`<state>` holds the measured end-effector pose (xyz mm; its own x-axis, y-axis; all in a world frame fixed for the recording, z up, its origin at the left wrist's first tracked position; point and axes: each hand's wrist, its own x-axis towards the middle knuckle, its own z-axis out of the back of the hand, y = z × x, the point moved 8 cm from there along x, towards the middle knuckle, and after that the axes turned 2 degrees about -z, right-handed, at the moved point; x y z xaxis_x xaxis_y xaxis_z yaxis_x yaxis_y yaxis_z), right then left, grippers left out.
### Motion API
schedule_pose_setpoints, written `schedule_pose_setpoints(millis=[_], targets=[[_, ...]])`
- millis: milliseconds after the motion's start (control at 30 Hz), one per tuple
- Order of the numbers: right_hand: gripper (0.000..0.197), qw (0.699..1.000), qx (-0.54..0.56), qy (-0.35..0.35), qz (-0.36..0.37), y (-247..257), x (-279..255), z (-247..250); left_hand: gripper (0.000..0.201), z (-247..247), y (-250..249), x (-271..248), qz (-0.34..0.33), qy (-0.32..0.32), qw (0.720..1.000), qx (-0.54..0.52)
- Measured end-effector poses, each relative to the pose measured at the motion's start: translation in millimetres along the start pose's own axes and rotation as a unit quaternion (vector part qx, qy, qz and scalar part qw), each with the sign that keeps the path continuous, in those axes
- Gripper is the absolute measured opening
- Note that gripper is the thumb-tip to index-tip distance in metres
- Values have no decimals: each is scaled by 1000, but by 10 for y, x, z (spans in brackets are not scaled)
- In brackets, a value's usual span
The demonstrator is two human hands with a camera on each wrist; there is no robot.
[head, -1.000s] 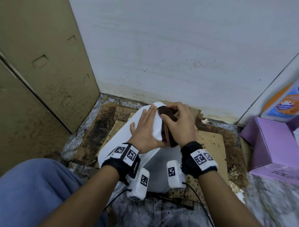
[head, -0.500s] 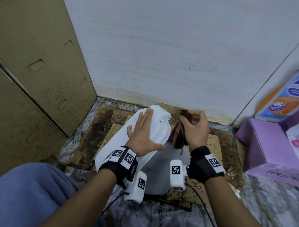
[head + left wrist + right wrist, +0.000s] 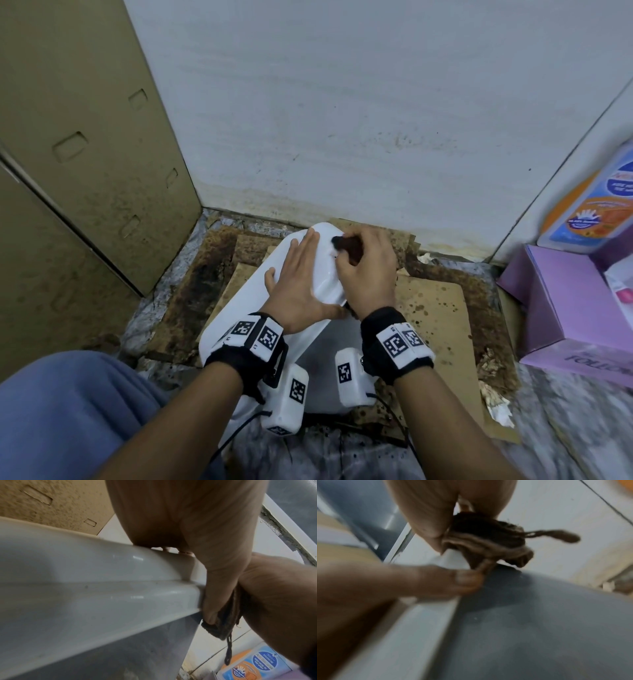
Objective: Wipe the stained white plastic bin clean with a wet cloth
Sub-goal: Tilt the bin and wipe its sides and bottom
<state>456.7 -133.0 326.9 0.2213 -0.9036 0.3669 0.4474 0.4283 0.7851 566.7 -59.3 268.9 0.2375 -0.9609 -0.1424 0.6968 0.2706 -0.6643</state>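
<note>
The white plastic bin (image 3: 246,308) lies tipped on stained cardboard by the wall. My left hand (image 3: 301,270) presses flat on its upper side with the fingers straight. My right hand (image 3: 364,274) grips a bunched dark brown cloth (image 3: 347,244) and holds it against the bin's far end, beside my left fingertips. In the left wrist view the bin's rim (image 3: 102,595) runs across, and the cloth (image 3: 221,622) hangs between my left thumb and my right hand. The blurred right wrist view shows the cloth (image 3: 488,538) pinched above the grey bin wall (image 3: 530,628).
A tall brown cardboard box (image 3: 85,154) stands close on the left. A purple box (image 3: 565,308) and an orange-and-blue pack (image 3: 596,205) sit on the right. The white wall (image 3: 342,102) is right behind the bin. Wet, stained cardboard sheets (image 3: 435,308) cover the floor.
My right hand swung the cloth off the bin's right side half a second ago and has brought it back onto the bin's far end. My left hand stayed flat on the bin.
</note>
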Motion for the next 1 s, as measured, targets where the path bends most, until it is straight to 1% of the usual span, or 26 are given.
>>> schedule_pose_setpoints(millis=[33,100,133,167,200,233,300,367,400,500,567,633,700,767,833,900,933,967,1000], targets=[[22,1000,1,-26,-15,-77,9,69,136,-5,-3,-9,-1,1,1000,3],[21,991,41,-84,-100,-350,44,276,135,4,16,-19,0,1,1000,10],[20,981,80,-96,-147,-486,43,356,135,19,35,-26,3,2,1000,11],[19,972,121,-93,-176,-589,41,392,135,40,56,-31,6,1,1000,7],[17,969,149,-81,-178,-614,38,399,135,60,76,-35,9,-1,1000,2],[17,971,162,-63,-164,-571,36,377,135,78,89,-34,10,-3,1000,-2],[19,980,164,-8,-110,-370,31,234,134,94,87,-35,9,-7,1000,-4],[22,991,117,45,-46,-150,1,20,135,97,83,-41,5,-7,1000,-6],[22,994,90,52,-27,-70,-12,-57,135,103,90,-46,4,-8,1000,-10],[21,997,77,17,-26,20,-30,-102,136,140,139,-63,3,-13,1000,-18],[19,994,95,-5,-48,-40,-42,-88,136,153,154,-69,4,-11,1000,-19],[17,985,134,-21,-109,-196,-56,-71,136,166,156,-73,2,-11,1000,-17],[18,975,154,-14,-157,-361,-97,-66,136,202,180,-81,1,-15,1000,-18],[19,975,142,-3,-173,-518,-160,-41,140,250,230,-83,-2,-21,1000,-23],[24,968,141,-19,-208,-715,-248,26,144,311,277,-93,-5,-20,999,-31],[32,952,163,-45,-254,-900,-323,85,143,367,298,-117,-11,-5,999,-40],[34,945,175,-52,-271,-954,-342,97,138,401,295,-130,-11,-1,999,-51],[33,940,185,-56,-280,-968,-346,103,126,443,280,-141,-8,-5,997,-71],[30,939,192,-56,-280,-954,-340,98,108,493,263,-151,-2,-18,995,-102]])
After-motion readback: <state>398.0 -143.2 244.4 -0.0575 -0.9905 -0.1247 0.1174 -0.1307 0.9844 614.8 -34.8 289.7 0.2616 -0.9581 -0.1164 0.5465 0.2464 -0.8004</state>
